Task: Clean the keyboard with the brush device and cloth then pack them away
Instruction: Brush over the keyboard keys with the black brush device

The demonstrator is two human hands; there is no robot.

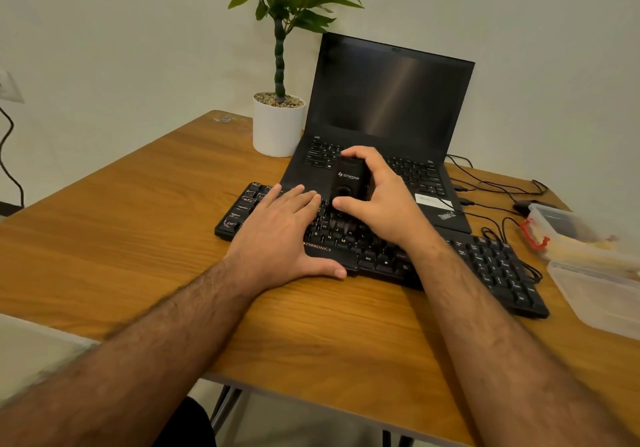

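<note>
A black keyboard [491, 263] lies across the wooden table in front of an open laptop. My right hand [384, 201] grips a black brush device [349, 180] and holds it upright over the middle keys, its bristles touching the keys below. My left hand [280, 232] lies flat with spread fingers on the keyboard's left half, thumb along its front edge. No cloth shows outside the box at the right.
A black laptop [391, 100] stands open behind the keyboard, and a potted plant [278, 124] sits to its left. At the right edge sit a clear plastic box [568, 235] with a red clasp, its lid [602, 294], black cables and a mouse [523, 206].
</note>
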